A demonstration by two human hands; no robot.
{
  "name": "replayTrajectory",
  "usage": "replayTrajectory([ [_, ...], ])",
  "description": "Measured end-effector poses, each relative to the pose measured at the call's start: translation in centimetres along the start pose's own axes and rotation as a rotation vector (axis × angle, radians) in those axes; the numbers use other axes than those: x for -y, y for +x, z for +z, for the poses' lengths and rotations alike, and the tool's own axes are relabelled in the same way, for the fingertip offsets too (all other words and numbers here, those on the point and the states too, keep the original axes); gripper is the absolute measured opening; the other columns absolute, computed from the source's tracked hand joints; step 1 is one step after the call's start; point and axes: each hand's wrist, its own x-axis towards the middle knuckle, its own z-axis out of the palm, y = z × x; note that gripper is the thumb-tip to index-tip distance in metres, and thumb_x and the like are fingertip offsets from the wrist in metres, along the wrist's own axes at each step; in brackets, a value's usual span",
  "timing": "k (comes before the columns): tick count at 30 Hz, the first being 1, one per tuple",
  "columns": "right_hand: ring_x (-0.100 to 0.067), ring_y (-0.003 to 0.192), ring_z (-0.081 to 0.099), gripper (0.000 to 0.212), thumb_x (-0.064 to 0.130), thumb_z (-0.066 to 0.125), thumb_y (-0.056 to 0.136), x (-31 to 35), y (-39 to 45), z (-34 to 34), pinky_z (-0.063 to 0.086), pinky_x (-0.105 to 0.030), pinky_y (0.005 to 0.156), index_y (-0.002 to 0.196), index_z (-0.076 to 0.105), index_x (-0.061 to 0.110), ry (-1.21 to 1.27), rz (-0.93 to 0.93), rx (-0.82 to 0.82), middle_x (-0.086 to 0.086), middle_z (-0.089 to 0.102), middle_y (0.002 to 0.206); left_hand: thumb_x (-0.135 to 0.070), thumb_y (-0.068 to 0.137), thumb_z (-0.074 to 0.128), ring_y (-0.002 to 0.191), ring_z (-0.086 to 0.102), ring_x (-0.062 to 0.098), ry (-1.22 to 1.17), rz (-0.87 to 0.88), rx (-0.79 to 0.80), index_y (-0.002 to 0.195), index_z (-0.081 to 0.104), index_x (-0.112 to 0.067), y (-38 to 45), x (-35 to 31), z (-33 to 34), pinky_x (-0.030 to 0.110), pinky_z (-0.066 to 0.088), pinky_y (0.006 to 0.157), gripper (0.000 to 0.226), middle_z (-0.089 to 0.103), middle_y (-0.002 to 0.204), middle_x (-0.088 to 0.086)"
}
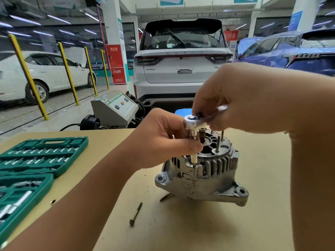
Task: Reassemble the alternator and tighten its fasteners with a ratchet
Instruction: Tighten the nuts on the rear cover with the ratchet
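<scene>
A silver alternator (208,176) stands on the tan table (181,223), shaft end up, with thin studs rising from its top. A ratchet (193,123) with a socket extension (194,158) stands vertically on a fastener at the housing's near rim. My left hand (163,140) pinches the extension below the ratchet head. My right hand (241,98) grips the ratchet handle, most of which is hidden in the fist. A long loose bolt (135,213) lies on the table in front of the alternator, and another (165,197) sticks out from under its base.
An open green socket set case (32,165) lies at the table's left. Beyond the table stand a grey machine (116,109) on the floor, a white SUV (181,66), a blue car (293,49) at right and a yellow-posted mesh fence (68,73) at left.
</scene>
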Motion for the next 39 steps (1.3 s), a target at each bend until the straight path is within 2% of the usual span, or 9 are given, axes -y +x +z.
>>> replayTrajectory([
  [7,0.005,0.054,0.063,0.014,0.025,0.084,0.076,-0.5,-0.4,-0.3,0.051,-0.027,0.057,0.077,0.074,0.033,-0.018,-0.013,0.066,0.025,0.067,0.061,-0.013,0.085,0.079,0.053,0.048,0.012,0.04,0.018,0.004,0.076,0.077,-0.02,0.1,0.3,0.4,0.021,0.041,0.056,0.012,0.061,0.061,-0.009],
  [10,0.001,0.073,0.062,0.027,0.016,0.083,0.079,-0.8,0.1,0.0,0.048,-0.022,0.064,0.076,0.072,0.04,0.007,-0.016,-0.034,0.018,0.069,0.074,-0.02,0.084,0.079,0.064,0.059,0.041,0.016,-0.001,0.045,0.087,0.079,-0.006,-0.1,0.0,-0.2,0.034,0.05,0.063,0.015,0.07,0.072,0.014],
  [18,0.009,0.063,0.062,0.019,0.027,0.086,0.074,-1.2,-0.6,-0.8,0.042,-0.016,0.055,0.071,0.072,0.039,0.016,0.031,0.043,0.025,0.069,0.067,-0.019,0.088,0.077,0.065,0.056,0.041,0.036,-0.006,0.024,0.086,0.078,-0.006,0.0,0.0,0.2,0.044,0.048,0.058,0.013,0.067,0.072,0.017],
  [22,-0.001,0.067,0.058,0.014,0.031,0.085,0.075,-0.7,-0.2,-0.2,0.041,-0.021,0.053,0.071,0.072,0.035,-0.049,0.025,-0.088,0.016,0.064,0.069,-0.017,0.086,0.077,0.06,0.055,0.018,0.002,-0.045,0.032,0.084,0.08,-0.014,0.0,-0.1,-0.1,0.027,0.045,0.057,0.005,0.067,0.066,-0.001],
  [26,0.01,0.062,0.058,0.016,0.043,0.083,0.069,-0.4,-0.9,-1.0,0.042,-0.019,0.048,0.066,0.07,0.034,-0.125,0.038,0.042,0.053,0.049,0.072,-0.019,0.088,0.078,0.06,0.055,0.018,0.053,0.0,-0.024,0.084,0.08,-0.014,-0.1,0.2,0.8,0.03,0.048,0.058,0.008,0.067,0.067,-0.007],
  [30,0.0,0.07,0.06,0.019,0.023,0.079,0.081,-0.6,-0.8,-0.7,0.046,-0.019,0.056,0.073,0.073,0.039,-0.018,0.043,-0.028,0.019,0.068,0.073,-0.026,0.087,0.075,0.065,0.062,0.035,0.017,-0.021,0.059,0.089,0.078,-0.008,-0.1,-0.2,0.0,0.039,0.051,0.059,0.018,0.069,0.073,0.015],
  [34,-0.001,0.061,0.062,0.023,0.051,0.082,0.062,-0.5,-0.8,-0.6,0.052,-0.026,0.056,0.077,0.074,0.036,-0.056,0.024,0.038,0.026,0.066,0.071,-0.023,0.086,0.077,0.058,0.054,0.028,0.035,-0.011,-0.053,0.085,0.08,-0.011,0.0,0.1,0.9,0.036,0.047,0.055,0.013,0.068,0.067,0.009],
  [36,0.01,0.061,0.061,0.022,0.044,0.087,0.064,-0.8,-1.2,-1.0,0.05,-0.023,0.056,0.08,0.073,0.038,-0.059,0.024,0.071,0.041,0.06,0.071,-0.027,0.086,0.079,0.057,0.054,0.026,0.061,0.009,-0.084,0.086,0.081,-0.012,-0.1,0.3,1.2,0.032,0.047,0.054,0.015,0.069,0.067,0.007],
  [39,0.004,0.068,0.063,0.023,0.026,0.088,0.074,-1.4,-1.0,-1.0,0.043,-0.019,0.059,0.081,0.074,0.043,0.01,0.035,0.006,0.025,0.069,0.073,-0.026,0.086,0.078,0.06,0.057,0.017,0.071,0.019,-0.017,0.083,0.079,-0.018,-0.3,-0.2,0.7,0.025,0.047,0.059,0.009,0.068,0.068,-0.004],
])
